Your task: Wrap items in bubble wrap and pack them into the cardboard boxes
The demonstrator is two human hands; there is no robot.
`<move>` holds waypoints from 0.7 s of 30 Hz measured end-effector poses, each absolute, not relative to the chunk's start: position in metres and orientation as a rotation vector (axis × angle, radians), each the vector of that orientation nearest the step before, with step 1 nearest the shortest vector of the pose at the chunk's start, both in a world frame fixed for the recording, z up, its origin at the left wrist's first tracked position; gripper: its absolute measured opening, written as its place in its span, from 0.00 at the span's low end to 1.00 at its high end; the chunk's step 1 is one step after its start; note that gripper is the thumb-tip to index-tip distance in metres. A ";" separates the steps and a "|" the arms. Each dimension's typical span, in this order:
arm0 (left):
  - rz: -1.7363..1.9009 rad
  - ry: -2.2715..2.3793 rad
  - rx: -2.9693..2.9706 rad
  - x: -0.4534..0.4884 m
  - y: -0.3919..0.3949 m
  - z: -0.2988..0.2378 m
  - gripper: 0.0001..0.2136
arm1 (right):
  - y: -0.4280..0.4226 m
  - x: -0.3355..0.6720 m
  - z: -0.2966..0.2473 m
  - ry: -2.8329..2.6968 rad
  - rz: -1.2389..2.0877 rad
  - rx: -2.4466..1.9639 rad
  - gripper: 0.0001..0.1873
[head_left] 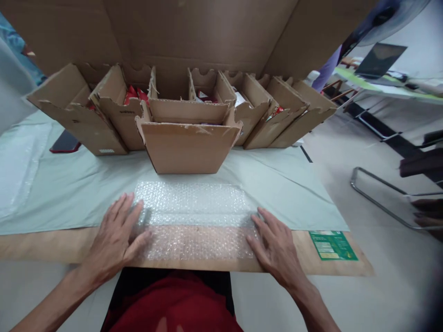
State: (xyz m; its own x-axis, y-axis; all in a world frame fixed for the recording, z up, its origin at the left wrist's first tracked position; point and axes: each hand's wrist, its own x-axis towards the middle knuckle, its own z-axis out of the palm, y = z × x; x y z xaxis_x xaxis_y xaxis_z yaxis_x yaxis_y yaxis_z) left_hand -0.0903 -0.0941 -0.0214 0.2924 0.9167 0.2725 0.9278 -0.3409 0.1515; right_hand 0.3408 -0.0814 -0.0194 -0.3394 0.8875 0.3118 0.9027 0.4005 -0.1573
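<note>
The near bubble wrap [199,242] is clear plastic, glossy and bumpy; the cloth [287,184] partly beneath it looks matt and softly creased; the near table edge [62,244] looks smooth, of wood or card, I cannot tell which; the far boxes [188,150] are matt cardboard with rough, torn rims; at right, the tubular frame [377,208] is smooth, shiny metal.

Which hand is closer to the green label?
Right: the right hand is just left of the green label; the left hand is farther off, across the bubble wrap.
</note>
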 end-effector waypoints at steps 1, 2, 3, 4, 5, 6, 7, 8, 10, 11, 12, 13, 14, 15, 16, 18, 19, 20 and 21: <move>-0.458 -1.678 -2.608 -0.088 -0.099 -0.017 0.34 | -0.092 0.343 -0.015 -2.368 0.010 -1.484 0.26; -0.417 -1.571 -2.714 -0.085 -0.104 -0.014 0.35 | -0.102 0.344 -0.011 -2.420 0.079 -1.431 0.28; -0.370 -1.477 -2.795 -0.083 -0.107 -0.012 0.37 | -0.111 0.344 -0.007 -2.461 0.134 -1.396 0.30; -0.325 -1.402 -2.848 -0.082 -0.109 -0.011 0.39 | -0.119 0.342 -0.004 -2.488 0.172 -1.380 0.31; -0.286 -1.352 -2.875 -0.081 -0.111 -0.012 0.40 | -0.124 0.340 -0.003 -2.499 0.191 -1.380 0.32; -0.257 -1.329 -2.880 -0.081 -0.112 -0.012 0.42 | -0.128 0.339 -0.002 -2.501 0.198 -1.385 0.33; -0.240 -1.324 -2.874 -0.081 -0.112 -0.013 0.43 | -0.130 0.337 -0.002 -2.498 0.196 -1.385 0.32; -0.230 -1.323 -2.870 -0.082 -0.112 -0.014 0.43 | -0.130 0.336 -0.002 -2.492 0.190 -1.379 0.30; -0.230 -1.315 -2.875 -0.084 -0.112 -0.014 0.41 | -0.130 0.336 -0.004 -2.473 0.167 -1.346 0.23; -0.237 -1.312 -2.880 -0.085 -0.112 -0.014 0.39 | -0.130 0.336 -0.006 -2.462 0.150 -1.322 0.19; -0.243 -1.311 -2.888 -0.086 -0.112 -0.014 0.38 | -0.131 0.336 -0.007 -2.449 0.130 -1.294 0.16; -0.250 -1.312 -2.897 -0.088 -0.113 -0.014 0.37 | -0.132 0.336 -0.008 -2.434 0.109 -1.266 0.14; -0.257 -1.310 -2.906 -0.089 -0.113 -0.014 0.36 | -0.133 0.335 -0.009 -2.418 0.089 -1.239 0.12; -0.268 -1.307 -2.914 -0.091 -0.114 -0.014 0.35 | -0.134 0.334 -0.010 -2.399 0.076 -1.210 0.11; -0.282 -1.300 -2.923 -0.093 -0.114 -0.015 0.34 | -0.136 0.334 -0.010 -2.376 0.076 -1.185 0.11; -0.324 -1.283 -2.947 -0.099 -0.116 -0.015 0.33 | -0.137 0.333 -0.006 -2.315 0.137 -1.145 0.11; -0.348 -1.287 -2.964 -0.102 -0.116 -0.015 0.32 | -0.136 0.333 -0.003 -2.269 0.198 -1.139 0.10; -0.382 -1.308 -2.980 -0.105 -0.116 -0.013 0.31 | -0.134 0.333 0.002 -2.213 0.271 -1.147 0.10; -0.437 -1.350 -2.990 -0.108 -0.116 -0.012 0.28 | -0.131 0.333 0.007 -2.150 0.345 -1.171 0.09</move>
State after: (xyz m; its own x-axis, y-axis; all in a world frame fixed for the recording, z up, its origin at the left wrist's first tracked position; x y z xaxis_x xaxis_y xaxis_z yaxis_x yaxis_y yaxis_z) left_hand -0.1083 -0.1159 -0.0117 0.6351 0.7538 0.1690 0.7096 -0.6557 0.2578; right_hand 0.3328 -0.1306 0.0068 -0.3843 0.8213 0.4216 0.6482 0.5652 -0.5103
